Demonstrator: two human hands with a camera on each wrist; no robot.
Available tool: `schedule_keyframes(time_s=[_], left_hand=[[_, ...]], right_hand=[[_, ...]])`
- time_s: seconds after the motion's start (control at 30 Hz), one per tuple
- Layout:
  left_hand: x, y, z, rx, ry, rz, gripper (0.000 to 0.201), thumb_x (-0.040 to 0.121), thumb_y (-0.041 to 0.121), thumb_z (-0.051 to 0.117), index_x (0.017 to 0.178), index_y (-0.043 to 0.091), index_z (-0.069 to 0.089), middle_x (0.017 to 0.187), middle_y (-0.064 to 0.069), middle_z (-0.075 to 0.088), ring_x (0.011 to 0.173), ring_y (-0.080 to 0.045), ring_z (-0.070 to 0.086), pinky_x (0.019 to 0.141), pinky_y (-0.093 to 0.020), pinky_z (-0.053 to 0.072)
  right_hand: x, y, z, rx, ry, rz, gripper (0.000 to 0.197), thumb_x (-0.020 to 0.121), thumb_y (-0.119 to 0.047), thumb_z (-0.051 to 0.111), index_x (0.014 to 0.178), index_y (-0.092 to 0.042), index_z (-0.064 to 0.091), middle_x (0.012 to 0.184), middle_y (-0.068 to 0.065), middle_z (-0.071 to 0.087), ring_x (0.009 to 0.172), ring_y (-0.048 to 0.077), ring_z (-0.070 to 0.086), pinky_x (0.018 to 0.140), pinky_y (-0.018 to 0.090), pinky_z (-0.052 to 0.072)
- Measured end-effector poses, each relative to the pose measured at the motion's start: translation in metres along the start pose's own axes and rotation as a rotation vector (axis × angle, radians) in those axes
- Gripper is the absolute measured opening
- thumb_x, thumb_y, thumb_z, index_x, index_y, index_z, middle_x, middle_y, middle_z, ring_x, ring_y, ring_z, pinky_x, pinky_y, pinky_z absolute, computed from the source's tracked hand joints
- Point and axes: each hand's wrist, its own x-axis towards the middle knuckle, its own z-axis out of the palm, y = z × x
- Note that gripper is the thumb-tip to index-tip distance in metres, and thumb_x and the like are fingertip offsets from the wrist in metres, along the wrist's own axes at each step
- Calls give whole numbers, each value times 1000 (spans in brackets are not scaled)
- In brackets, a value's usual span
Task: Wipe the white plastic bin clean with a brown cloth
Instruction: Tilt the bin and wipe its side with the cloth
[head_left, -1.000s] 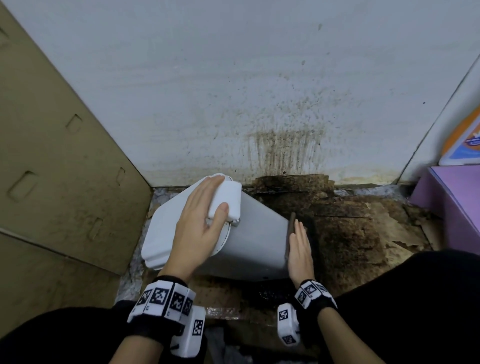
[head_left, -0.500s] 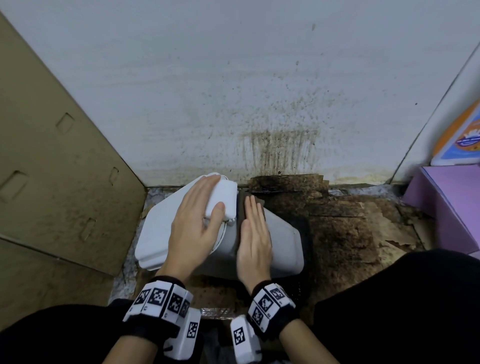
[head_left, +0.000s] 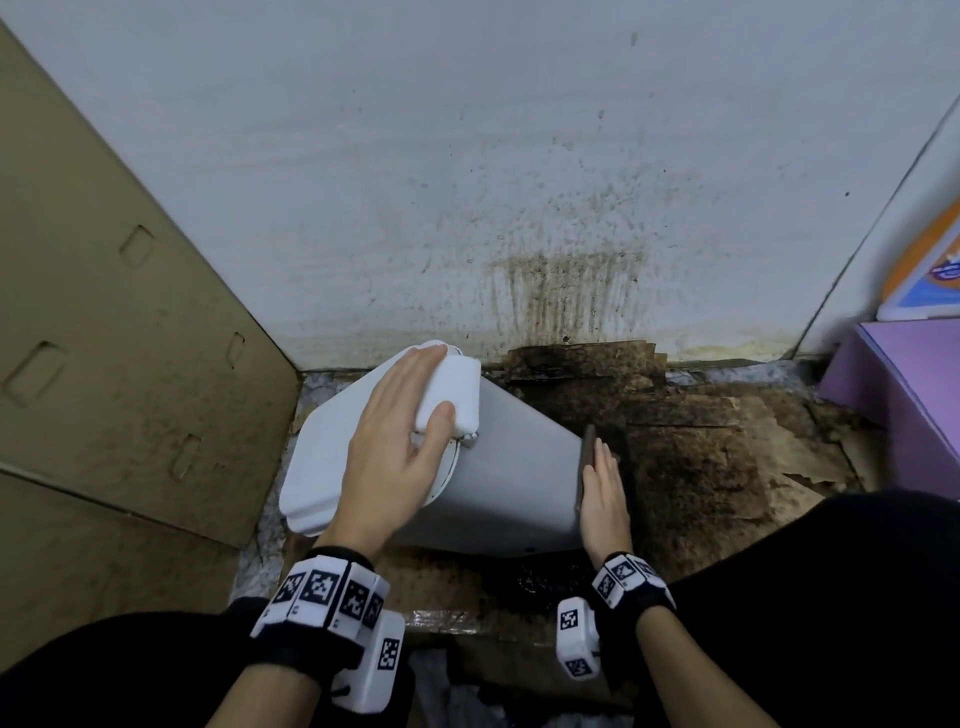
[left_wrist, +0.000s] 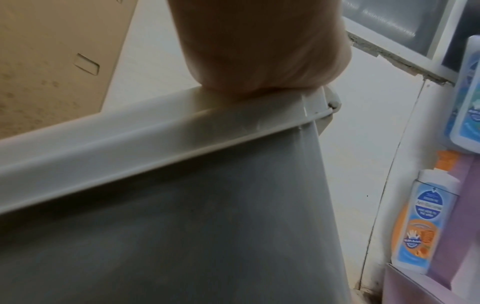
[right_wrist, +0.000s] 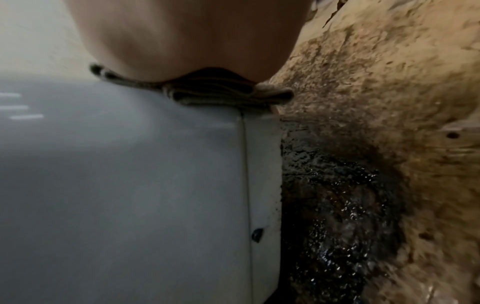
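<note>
The white plastic bin (head_left: 509, 483) lies tilted on the floor, with its lid (head_left: 322, 467) to the left and its base to the right. My left hand (head_left: 400, 441) lies over the lid end, and its thumb and fingers pinch the lid's white tab. My right hand (head_left: 602, 493) is flat, with straight fingers pressing the folded brown cloth (head_left: 588, 447) against the bin's base end. In the right wrist view the cloth (right_wrist: 221, 94) is squeezed between my palm (right_wrist: 187, 37) and the bin wall (right_wrist: 116, 185). The left wrist view shows the bin's rim (left_wrist: 155, 131) under my hand (left_wrist: 259, 45).
A brown cardboard sheet (head_left: 104, 338) stands on the left. The white wall (head_left: 519, 182) behind is streaked with dirt. Stained cardboard (head_left: 701, 457) covers the floor, with a wet black patch (right_wrist: 332, 205) beside the bin's base. A purple box (head_left: 909, 384) and soap bottles (left_wrist: 426, 222) are on the right.
Half a second ago my right hand held the cloth on the bin's upper side near the lid. It has since slid right to the base end. My left hand stayed put.
</note>
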Motion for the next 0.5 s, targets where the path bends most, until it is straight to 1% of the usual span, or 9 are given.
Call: schedule_keyframes(time_s=[0.1, 0.17, 0.23, 0.27, 0.4, 0.5], left_hand=[[1, -1, 2, 7, 13, 3, 52, 104, 40, 39, 153, 23, 44, 157, 13, 44, 150, -7, 32, 122, -31, 28], [1, -2, 2, 11, 17, 3, 51, 104, 39, 39, 153, 23, 44, 157, 13, 43, 150, -7, 33, 122, -32, 29], [1, -3, 2, 18, 16, 7, 51, 105, 39, 39, 153, 23, 44, 157, 12, 43, 150, -6, 32, 122, -32, 29], [2, -2, 2, 21, 16, 6, 51, 105, 38, 39, 153, 23, 44, 157, 12, 43, 150, -7, 32, 122, -33, 29], [3, -4, 4, 29, 26, 14, 51, 105, 38, 39, 153, 22, 44, 157, 10, 44, 150, -8, 33, 122, -37, 31], [1, -6, 2, 27, 30, 15, 51, 105, 38, 38, 153, 21, 44, 157, 10, 44, 150, -9, 33, 122, -37, 31]], right_hand=[[-2, -8, 4, 15, 23, -2, 50, 110, -22, 29, 160, -20, 22, 169, -5, 16, 155, 9, 8, 126, 29, 3], [-7, -18, 7, -30, 50, -33, 51, 109, -24, 30, 159, -19, 24, 169, -3, 18, 155, 11, 11, 126, 28, 4], [-16, -38, 14, -71, 54, -127, 58, 103, -32, 26, 159, -18, 25, 168, -2, 20, 154, 10, 13, 126, 28, 5], [-22, -51, 19, -66, 48, -185, 62, 100, -35, 24, 159, -18, 25, 167, -4, 20, 154, 8, 13, 126, 28, 5], [-49, -105, 36, 12, 2, -385, 65, 98, -48, 14, 159, -26, 21, 166, -15, 14, 153, -2, 5, 125, 23, 2], [-59, -128, 42, 50, -81, -431, 66, 97, -51, 11, 159, -28, 18, 168, -15, 11, 153, -4, 0, 125, 23, 0]])
